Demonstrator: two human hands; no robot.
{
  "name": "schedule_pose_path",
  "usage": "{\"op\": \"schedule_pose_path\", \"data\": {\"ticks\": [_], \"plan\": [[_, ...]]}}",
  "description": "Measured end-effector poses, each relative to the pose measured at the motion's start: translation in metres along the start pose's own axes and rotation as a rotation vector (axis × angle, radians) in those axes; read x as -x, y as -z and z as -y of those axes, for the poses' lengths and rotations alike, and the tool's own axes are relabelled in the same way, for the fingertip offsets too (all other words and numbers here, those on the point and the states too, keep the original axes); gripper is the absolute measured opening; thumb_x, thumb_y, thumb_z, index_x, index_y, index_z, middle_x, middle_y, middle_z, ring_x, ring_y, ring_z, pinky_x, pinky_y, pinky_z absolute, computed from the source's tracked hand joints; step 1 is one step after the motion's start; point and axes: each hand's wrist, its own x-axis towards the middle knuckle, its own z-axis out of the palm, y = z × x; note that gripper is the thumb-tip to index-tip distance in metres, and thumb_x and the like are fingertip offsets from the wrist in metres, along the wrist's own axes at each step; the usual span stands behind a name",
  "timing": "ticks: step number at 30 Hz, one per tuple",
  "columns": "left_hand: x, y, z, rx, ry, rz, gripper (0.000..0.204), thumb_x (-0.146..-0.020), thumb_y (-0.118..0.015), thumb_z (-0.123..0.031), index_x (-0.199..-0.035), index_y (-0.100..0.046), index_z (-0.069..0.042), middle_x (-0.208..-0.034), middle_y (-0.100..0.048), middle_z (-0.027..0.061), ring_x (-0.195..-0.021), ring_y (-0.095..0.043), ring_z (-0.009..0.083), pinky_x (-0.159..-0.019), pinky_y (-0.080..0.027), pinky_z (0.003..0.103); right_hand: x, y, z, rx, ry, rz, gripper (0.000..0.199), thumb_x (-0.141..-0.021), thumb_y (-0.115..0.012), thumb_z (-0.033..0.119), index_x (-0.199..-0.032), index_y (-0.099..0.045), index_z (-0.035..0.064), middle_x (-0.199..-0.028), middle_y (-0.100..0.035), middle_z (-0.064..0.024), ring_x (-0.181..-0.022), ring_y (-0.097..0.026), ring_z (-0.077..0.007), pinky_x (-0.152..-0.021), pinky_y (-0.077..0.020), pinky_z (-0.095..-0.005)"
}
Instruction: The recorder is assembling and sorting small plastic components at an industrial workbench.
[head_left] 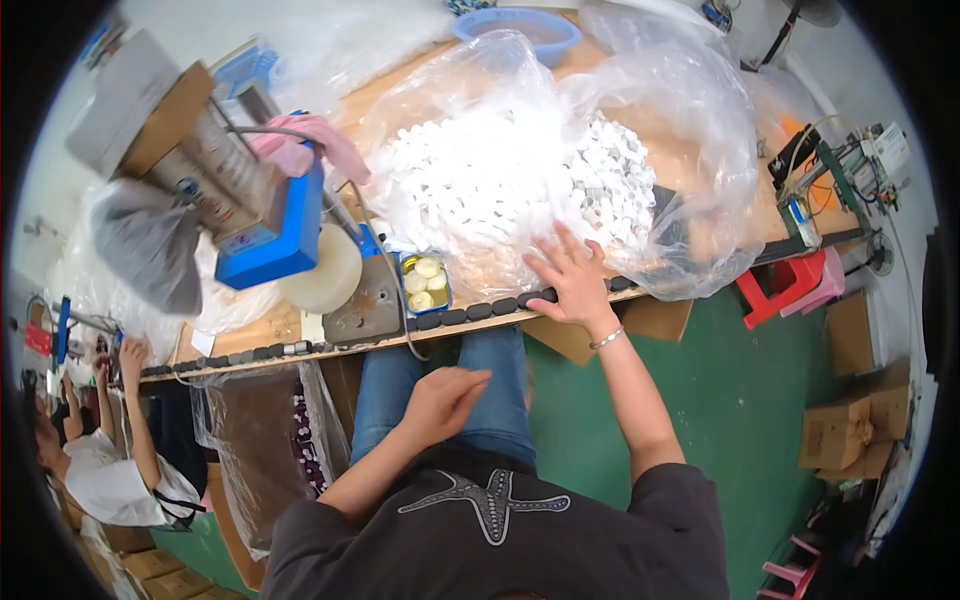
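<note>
Above my lap, just in front of the table edge, my left hand [445,405] is closed with its fingers curled in; anything inside it is hidden. My right hand [575,280] is open with spread fingers at the near side of a pile of small white pieces [470,190]. The pile lies on clear plastic sheeting [715,140], and its middle is washed out by glare. Between the pile and a blue bench machine [275,235] sits a small blue tray [449,300] holding several pale round pieces. A metal plate [365,305] is under the machine.
Dark blocks [455,316] line the table edge. Under the table at left stands a plastic-lined box [265,440]. A red stool [780,290] and cardboard boxes [840,435] stand at right. Another person [120,480] works at far left. A blue basin [520,30] is at the back.
</note>
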Motion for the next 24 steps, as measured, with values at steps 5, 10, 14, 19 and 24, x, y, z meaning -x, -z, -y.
{"op": "schedule_pose_path", "data": {"ticks": [5, 10, 14, 19, 24], "plan": [[-0.110, -0.036, 0.009, -0.190, -0.155, -0.188, 0.040, -0.083, -0.060, -0.005, -0.122, -0.053, 0.002, -0.125, -0.052, 0.0250, -0.113, -0.052, 0.0417, -0.094, -0.044, 0.046, 0.002, 0.004, -0.005, -0.300, -0.189, -0.225, 0.045, -0.083, -0.063, 0.038, -0.117, -0.061, 0.0082, -0.115, -0.061, -0.0081, -0.130, -0.044, -0.0280, -0.100, -0.0261, -0.0460], [-0.178, -0.071, 0.033, -0.210, -0.006, -0.144, 0.050, -0.087, -0.058, -0.012, -0.131, -0.042, 0.005, -0.136, -0.036, 0.0327, -0.124, -0.037, 0.0507, -0.105, -0.032, 0.051, -0.020, -0.014, -0.018, -0.389, -0.560, -0.358, 0.018, -0.086, -0.055, 0.002, -0.101, -0.063, 0.0040, -0.108, -0.061, -0.0096, -0.111, -0.049, -0.0338, -0.099, -0.0312, -0.0444], [-0.188, -0.086, 0.055, -0.201, 0.087, -0.029, 0.059, -0.087, -0.057, -0.012, -0.135, -0.032, 0.011, -0.136, -0.033, 0.0351, -0.127, -0.033, 0.0531, -0.108, -0.028, 0.053, -0.029, -0.012, -0.034, -0.298, -0.678, -0.279, 0.020, -0.083, -0.058, 0.003, -0.100, -0.066, 0.0102, -0.116, -0.059, -0.0091, -0.121, -0.040, -0.0374, -0.100, -0.0295, -0.0473], [-0.187, -0.074, 0.040, -0.053, 0.082, -0.162, 0.062, -0.084, -0.059, -0.013, -0.136, -0.033, 0.010, -0.136, -0.036, 0.0310, -0.127, -0.035, 0.0492, -0.106, -0.030, 0.054, -0.035, 0.003, -0.026, -0.077, -0.538, -0.152, 0.033, -0.076, -0.064, 0.007, -0.108, -0.065, 0.0143, -0.135, -0.047, -0.0097, -0.125, -0.035, -0.0410, -0.102, -0.0270, -0.0504], [-0.187, -0.079, 0.029, -0.239, 0.171, -0.100, 0.065, -0.082, -0.062, -0.020, -0.135, -0.036, 0.007, -0.135, -0.038, 0.0272, -0.124, -0.038, 0.0461, -0.104, -0.031, 0.055, -0.027, 0.011, -0.028, -0.208, -0.561, -0.211, 0.038, -0.074, -0.066, 0.010, -0.112, -0.062, 0.0124, -0.133, -0.046, -0.0156, -0.120, -0.037, -0.0408, -0.102, -0.0284, -0.0506]]}}
